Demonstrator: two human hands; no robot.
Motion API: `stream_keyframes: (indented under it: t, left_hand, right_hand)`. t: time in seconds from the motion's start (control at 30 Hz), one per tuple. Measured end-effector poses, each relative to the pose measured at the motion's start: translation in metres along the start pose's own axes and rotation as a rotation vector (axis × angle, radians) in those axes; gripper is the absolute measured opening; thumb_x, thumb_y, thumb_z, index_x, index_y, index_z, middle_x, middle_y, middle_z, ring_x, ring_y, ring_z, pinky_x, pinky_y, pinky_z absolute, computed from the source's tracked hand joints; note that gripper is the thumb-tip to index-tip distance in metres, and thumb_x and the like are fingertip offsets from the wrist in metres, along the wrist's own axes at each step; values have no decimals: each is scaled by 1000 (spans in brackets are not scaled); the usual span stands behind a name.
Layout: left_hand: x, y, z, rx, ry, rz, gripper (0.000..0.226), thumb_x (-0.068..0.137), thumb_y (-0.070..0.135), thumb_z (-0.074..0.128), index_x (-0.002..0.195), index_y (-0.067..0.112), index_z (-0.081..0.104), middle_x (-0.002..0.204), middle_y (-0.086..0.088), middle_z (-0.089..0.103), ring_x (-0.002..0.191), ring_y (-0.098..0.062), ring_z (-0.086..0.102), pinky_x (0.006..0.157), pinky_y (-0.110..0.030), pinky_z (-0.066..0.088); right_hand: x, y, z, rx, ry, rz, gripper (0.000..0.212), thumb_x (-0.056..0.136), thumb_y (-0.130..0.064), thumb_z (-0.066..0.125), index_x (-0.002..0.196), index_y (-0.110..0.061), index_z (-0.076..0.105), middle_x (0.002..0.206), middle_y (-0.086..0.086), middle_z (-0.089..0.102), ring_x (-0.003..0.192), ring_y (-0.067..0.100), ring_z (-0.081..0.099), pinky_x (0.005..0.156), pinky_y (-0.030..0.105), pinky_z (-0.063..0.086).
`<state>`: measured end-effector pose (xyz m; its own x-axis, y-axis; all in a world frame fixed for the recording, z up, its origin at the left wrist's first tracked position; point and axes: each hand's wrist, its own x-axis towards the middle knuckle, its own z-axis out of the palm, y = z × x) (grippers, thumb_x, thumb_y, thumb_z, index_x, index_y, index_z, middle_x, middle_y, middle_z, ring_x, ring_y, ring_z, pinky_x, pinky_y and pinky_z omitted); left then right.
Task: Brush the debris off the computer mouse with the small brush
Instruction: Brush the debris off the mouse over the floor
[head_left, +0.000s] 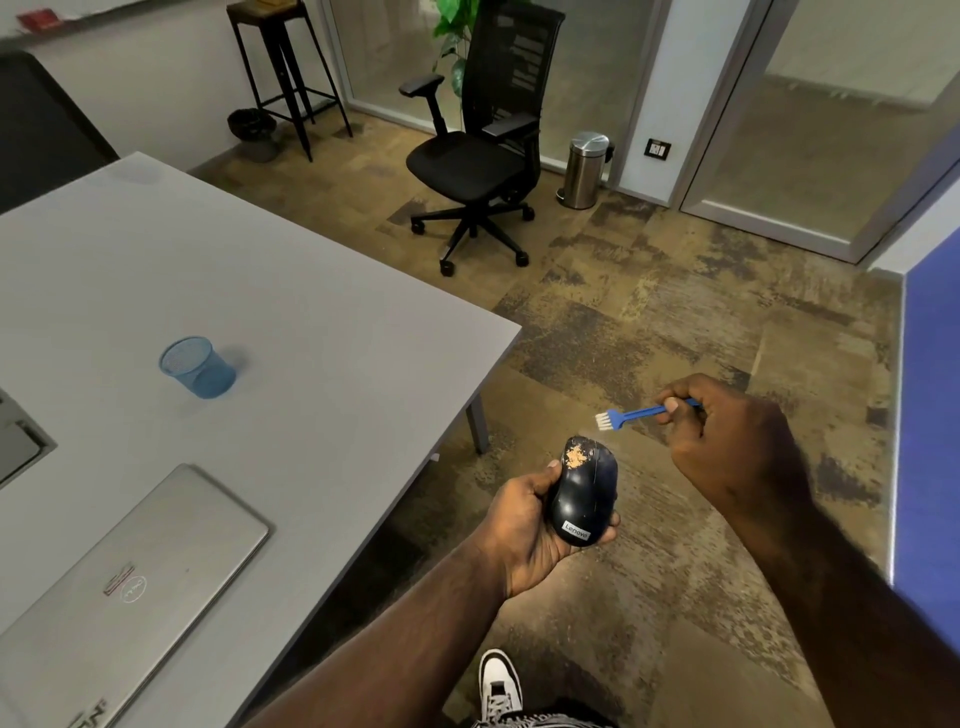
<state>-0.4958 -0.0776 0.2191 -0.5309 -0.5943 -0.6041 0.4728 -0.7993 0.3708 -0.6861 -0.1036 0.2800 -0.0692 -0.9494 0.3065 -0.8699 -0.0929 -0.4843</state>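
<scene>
Mouse (584, 493) dark, tan crumbs on front, cupped in left grip (540, 525), right grip (727, 436) pinching blue brush (631, 414)

"Lenovo" reads in white letters on a small dark label (576, 531) at the rear end of the computer mouse (584, 491), the end nearest the camera, held in the left hand (530, 530). The round Dell logo (133, 590) stands on the lid of the closed silver laptop (130, 587) on the grey table (260, 291), with a small red-and-white sticker (118, 577) just beside it whose print is too small to read. Large dark letters at the bottom left edge of the view are cut off and not legible.
</scene>
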Motion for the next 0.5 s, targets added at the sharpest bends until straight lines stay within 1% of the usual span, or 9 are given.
stream_keyframes:
  t: [0.03,0.1,0.17,0.23,0.27,0.3,0.37,0.43,0.5]
  left_hand:
    - [0,0,0,-6,0,2,46,103,33,26,122,0,53,106,-26,63,88,-35,63,76,-40,57]
    - [1,1,0,-17,0,7,46,103,33,26,123,1,53,106,-25,63,87,-35,63,76,-40,57]
    - [1,1,0,-23,-3,11,46,103,33,25,122,2,54,104,-25,64,86,-35,63,75,-40,57]
    - [0,0,0,-16,-6,11,47,103,33,25,119,1,55,102,-25,65,86,-35,63,76,-40,57]
    - [-1,0,1,-12,-5,8,47,103,33,26,116,1,56,101,-25,65,86,-35,64,76,-40,57]
    - [-1,0,1,-10,-4,6,47,103,33,26,114,1,57,100,-24,66,86,-35,64,76,-39,57]
    - [-1,0,2,-8,-2,11,47,103,33,25,112,1,59,100,-24,65,85,-34,63,75,-39,57]
    - [-1,1,3,-13,1,15,47,103,33,24,113,2,59,101,-23,65,85,-34,62,74,-39,57]
    - [-1,1,3,-12,4,16,47,103,33,24,114,2,58,101,-23,64,86,-34,62,74,-39,57]
  right_hand:
    - [-1,0,-2,48,5,-7,13,88,-12,59,91,-16,71,62,-9,61,47,3,49,42,19,34]
    - [-3,0,-4,123,-40,-39,13,87,-11,60,89,-19,71,66,-12,65,48,0,52,41,20,38]
    - [-5,-1,-3,96,-85,-39,14,86,-11,62,87,-21,71,67,-11,67,48,-1,50,43,20,38]
    - [-5,-1,-1,14,-64,-3,12,87,-13,61,89,-20,71,67,-6,68,49,9,53,46,24,43]
    - [-4,0,-1,-17,-43,6,11,88,-14,61,90,-18,71,66,-3,66,49,12,52,46,24,42]
    - [-4,0,-2,-22,-26,6,11,88,-14,60,90,-16,71,63,-3,64,48,11,50,45,23,39]
    - [-4,-1,-4,25,-21,-19,11,87,-12,62,89,-17,71,60,-8,60,46,3,47,44,19,32]
    - [-6,-2,-4,58,-52,-43,12,86,-11,63,88,-20,71,63,-10,64,48,0,49,44,19,35]
    - [-6,-3,-3,15,-60,-7,11,86,-14,62,88,-22,70,63,-10,63,48,5,50,44,22,38]
